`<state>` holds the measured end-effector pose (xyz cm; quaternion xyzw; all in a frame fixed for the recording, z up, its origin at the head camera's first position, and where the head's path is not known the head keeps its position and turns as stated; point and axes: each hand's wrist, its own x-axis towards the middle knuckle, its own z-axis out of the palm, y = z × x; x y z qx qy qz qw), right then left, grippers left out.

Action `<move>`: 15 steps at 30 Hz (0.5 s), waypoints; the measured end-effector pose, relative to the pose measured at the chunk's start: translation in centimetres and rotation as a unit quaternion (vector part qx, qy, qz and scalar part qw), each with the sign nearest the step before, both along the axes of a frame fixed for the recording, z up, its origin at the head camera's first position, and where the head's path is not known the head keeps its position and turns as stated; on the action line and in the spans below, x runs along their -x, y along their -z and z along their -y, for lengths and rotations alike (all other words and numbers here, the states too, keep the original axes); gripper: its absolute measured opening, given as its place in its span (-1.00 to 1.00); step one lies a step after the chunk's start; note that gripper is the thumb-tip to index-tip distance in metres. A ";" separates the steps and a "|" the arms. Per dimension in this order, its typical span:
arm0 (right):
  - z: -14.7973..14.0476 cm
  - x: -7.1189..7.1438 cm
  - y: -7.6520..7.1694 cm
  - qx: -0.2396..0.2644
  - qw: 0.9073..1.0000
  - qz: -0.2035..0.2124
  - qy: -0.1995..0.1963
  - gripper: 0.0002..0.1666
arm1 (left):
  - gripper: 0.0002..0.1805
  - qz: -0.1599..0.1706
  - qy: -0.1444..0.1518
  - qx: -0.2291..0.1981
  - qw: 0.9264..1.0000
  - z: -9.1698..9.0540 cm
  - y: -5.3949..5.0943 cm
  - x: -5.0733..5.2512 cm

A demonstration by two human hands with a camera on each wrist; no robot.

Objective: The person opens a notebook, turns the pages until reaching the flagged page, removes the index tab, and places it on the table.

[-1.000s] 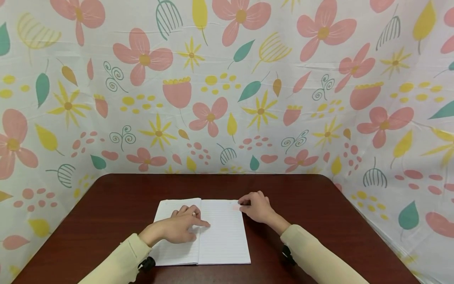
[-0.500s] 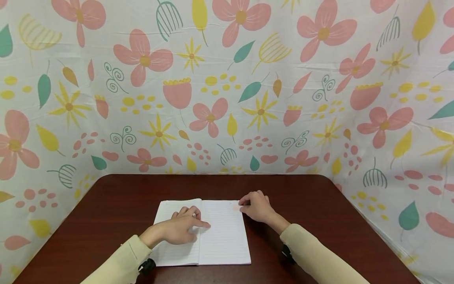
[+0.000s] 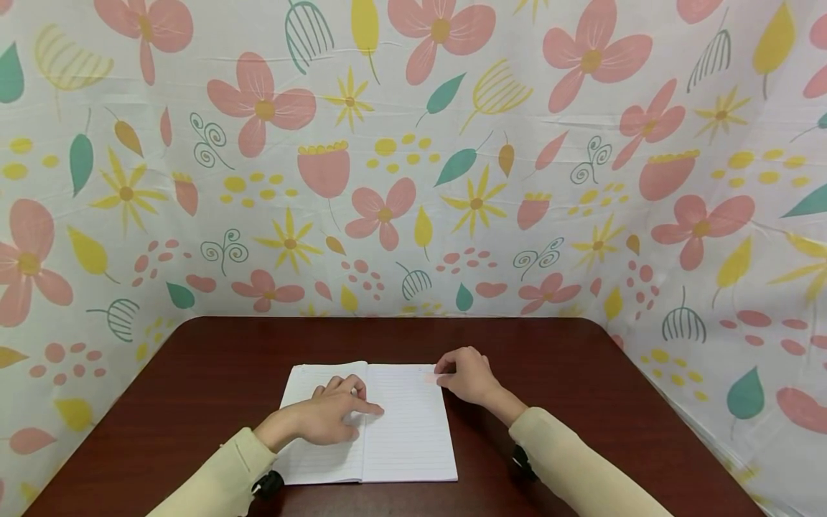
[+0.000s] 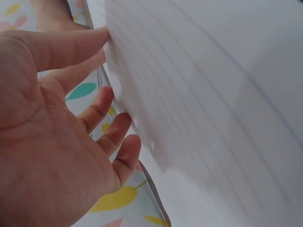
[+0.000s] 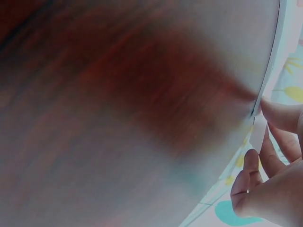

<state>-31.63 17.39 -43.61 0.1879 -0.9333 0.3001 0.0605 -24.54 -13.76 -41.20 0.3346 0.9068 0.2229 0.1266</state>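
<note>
An open lined notebook (image 3: 410, 449) lies on the table with two blank pages showing. My left hand (image 3: 325, 418) rests across its middle, index finger and thumb stretched onto the paper. In the left wrist view the fingertips of the left hand (image 4: 61, 123) touch the lined page (image 4: 203, 118). At the top right corner of the right page is a pale pink slip (image 3: 429, 378) that looks like a sticky note. My right hand (image 3: 470, 379) pinches its outer end. In the right wrist view part of the slip (image 5: 258, 133) shows between thumb and fingers of the right hand (image 5: 277, 165).
The dark red-brown table (image 3: 213, 388) extends around the notebook on every side. Behind it hangs a white cloth (image 3: 413, 273) printed with flowers and leaves. A black wrist camera (image 3: 267, 484) sits at the left sleeve and another black camera (image 3: 525, 464) at the right.
</note>
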 end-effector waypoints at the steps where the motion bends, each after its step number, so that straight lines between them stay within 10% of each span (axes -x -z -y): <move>1: 0.0 0.0 0.0 0.001 1.000 -0.001 -0.002 -0.85 | -0.43 0.001 0.000 0.000 1.000 0.0 0.0 0.0; 15: -0.1 -0.4 -0.5 0.011 1.000 0.005 -0.027 -0.88 | -0.44 -0.004 0.004 0.000 1.000 0.0 0.2 0.3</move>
